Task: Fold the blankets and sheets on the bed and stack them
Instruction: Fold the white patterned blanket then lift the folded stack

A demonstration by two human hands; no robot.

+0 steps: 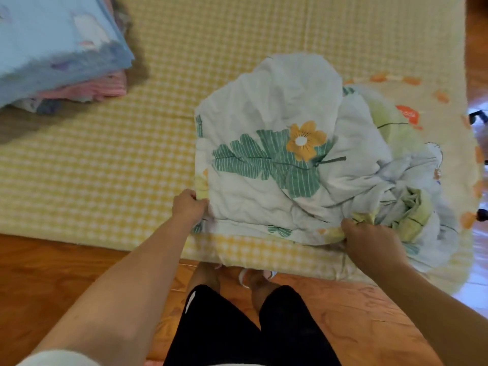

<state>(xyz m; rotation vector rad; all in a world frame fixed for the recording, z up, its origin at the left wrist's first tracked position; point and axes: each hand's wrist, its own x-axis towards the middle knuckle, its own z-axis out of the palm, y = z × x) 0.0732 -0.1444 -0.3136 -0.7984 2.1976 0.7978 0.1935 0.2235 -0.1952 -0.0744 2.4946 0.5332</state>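
Observation:
A crumpled white sheet [272, 107] printed with green leaves and an orange flower lies heaped on the near right part of the bed [105, 159], which has a yellow checked cover. My left hand [188, 206] grips the sheet's near left edge. My right hand [369, 237] grips a bunched, green-and-white part of it at the near right. At the far left of the bed sits a stack of folded blankets [52, 48], a light blue one on top and pink striped ones beneath.
A pale blanket with orange prints [412, 101] lies under the sheet at the bed's right side. Wooden floor [52, 260] runs along the bed's near edge, where my legs and feet [237, 286] stand.

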